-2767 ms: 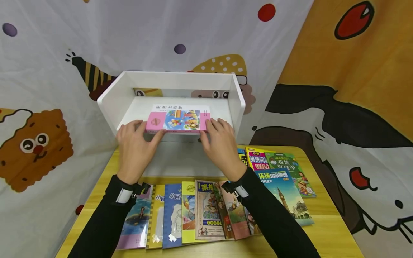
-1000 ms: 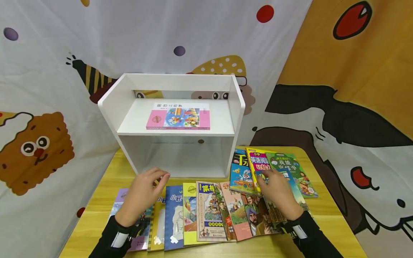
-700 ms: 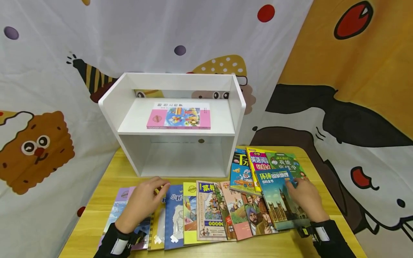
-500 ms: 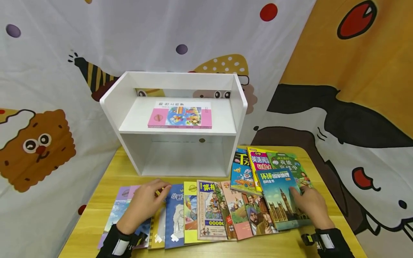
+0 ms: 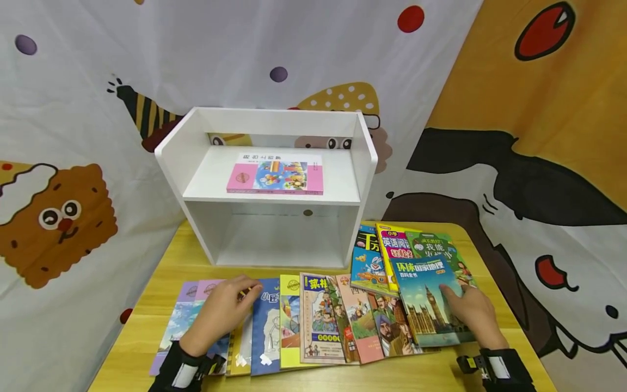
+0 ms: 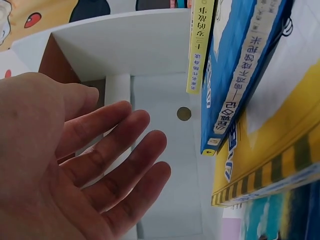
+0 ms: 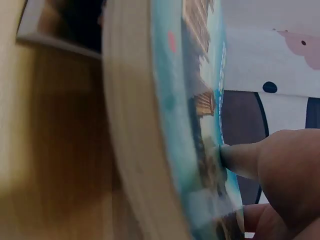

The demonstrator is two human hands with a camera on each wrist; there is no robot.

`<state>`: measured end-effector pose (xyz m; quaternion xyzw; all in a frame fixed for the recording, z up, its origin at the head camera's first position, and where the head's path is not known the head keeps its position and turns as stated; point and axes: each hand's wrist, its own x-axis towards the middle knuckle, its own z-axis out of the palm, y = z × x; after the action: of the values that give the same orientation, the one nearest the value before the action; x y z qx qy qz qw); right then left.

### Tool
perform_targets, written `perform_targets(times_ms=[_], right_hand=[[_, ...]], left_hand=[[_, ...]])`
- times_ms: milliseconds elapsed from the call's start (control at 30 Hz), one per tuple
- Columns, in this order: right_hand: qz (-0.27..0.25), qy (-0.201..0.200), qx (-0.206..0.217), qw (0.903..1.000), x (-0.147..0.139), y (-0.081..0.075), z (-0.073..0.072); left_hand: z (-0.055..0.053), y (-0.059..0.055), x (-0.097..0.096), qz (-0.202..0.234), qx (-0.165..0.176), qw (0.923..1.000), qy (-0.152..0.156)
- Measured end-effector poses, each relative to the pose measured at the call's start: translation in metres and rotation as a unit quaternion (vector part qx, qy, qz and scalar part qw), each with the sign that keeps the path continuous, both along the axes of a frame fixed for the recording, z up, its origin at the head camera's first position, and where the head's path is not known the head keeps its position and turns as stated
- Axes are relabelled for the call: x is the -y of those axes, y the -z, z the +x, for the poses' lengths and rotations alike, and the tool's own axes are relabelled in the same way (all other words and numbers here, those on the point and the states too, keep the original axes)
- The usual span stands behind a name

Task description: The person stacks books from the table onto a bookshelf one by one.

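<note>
Friction could shift the green book at frame right, overlapped by the blue book the right hand pinches, left hand loosely spread.

I've got a yellowish wood table here, cartoon-print cloth behind it, white left, orange upper right.

Geography encyclopedia at 4 o'clock was mostly teal-blue; paperback at 10, mainly pink and white; bookshelf was white, tabletop yellow wood-grain.
</note>
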<state>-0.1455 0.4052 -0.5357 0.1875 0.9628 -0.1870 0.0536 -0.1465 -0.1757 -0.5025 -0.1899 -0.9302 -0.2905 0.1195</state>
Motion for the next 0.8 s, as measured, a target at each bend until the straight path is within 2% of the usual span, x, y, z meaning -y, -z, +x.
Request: perform_targets(times_ms=[100,367,467,533,633,800], right_hand=[[-0.012,0.008,-0.015,0.9998,0.003,-0.003,0.001],[-0.059,-0.005,-0.039,0.9975,0.006,-0.011,0.003],[-0.070,-0.011,-0.086,0.9937,0.010,-0.014,0.005],[-0.076,-0.018,-0.136,0.9877,0.013,-0.017,0.005],[-0.090,-0.030,-0.207,0.9738,0.020,-0.025,0.007],[-0.128,-0.044,-0.278,0.9511,0.042,-0.048,0.010]], left_hand=[[0.000,-0.001,0.001,0.004,-0.008,1.0000,0.003],[0.002,-0.002,0.002,0.006,-0.009,0.9999,0.010],[0.002,-0.003,0.001,0.006,-0.002,0.9999,0.011],[0.002,-0.005,0.001,0.007,0.004,0.9999,0.008],[0.001,-0.008,0.001,0.007,0.013,0.9999,-0.005],[-0.001,-0.015,0.000,0.005,0.008,0.9997,-0.022]])
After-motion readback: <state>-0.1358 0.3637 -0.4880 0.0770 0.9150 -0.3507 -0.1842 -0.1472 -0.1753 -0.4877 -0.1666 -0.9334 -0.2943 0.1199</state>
